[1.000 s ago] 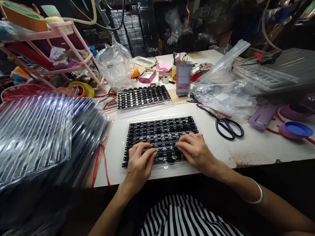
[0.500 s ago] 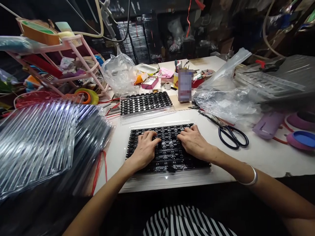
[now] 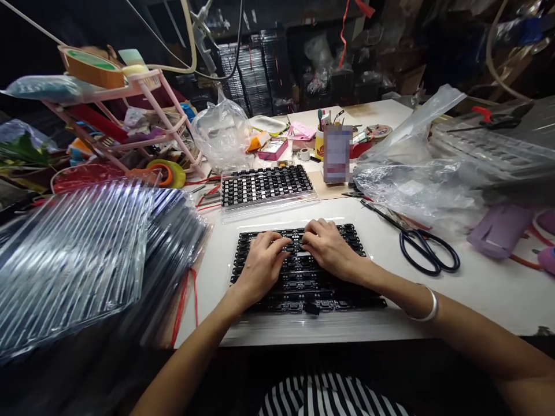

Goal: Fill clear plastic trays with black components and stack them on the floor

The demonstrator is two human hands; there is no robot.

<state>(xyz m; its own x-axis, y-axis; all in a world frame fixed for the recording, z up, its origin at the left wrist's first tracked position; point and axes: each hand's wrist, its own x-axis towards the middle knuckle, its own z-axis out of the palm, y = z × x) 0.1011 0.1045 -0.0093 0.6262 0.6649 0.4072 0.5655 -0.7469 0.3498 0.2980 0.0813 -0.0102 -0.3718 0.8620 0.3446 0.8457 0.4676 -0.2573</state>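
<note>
Rows of small black parts, looking like connectors with multi-hole faces, fill a clear plastic tray on the white table in front of me. My left hand is over the tray's left half, thumb and forefinger pinched together at the parts. Close beside it, my right hand bends over the upper middle rows with its fingers curled and pressed together. Whatever sits between the fingertips of either hand is too small and hidden to name. One loose black piece lies tilted on the front row.
Behind stands a second tray of black parts. Black-handled scissors lie right, near crumpled plastic bags. Ribbed clear trays are stacked left, below a pink rack. A phone-like object stands at the back.
My right hand has moved left across the tray, closer to my left hand. My left hand stays over the left half. The view has shifted slightly.
</note>
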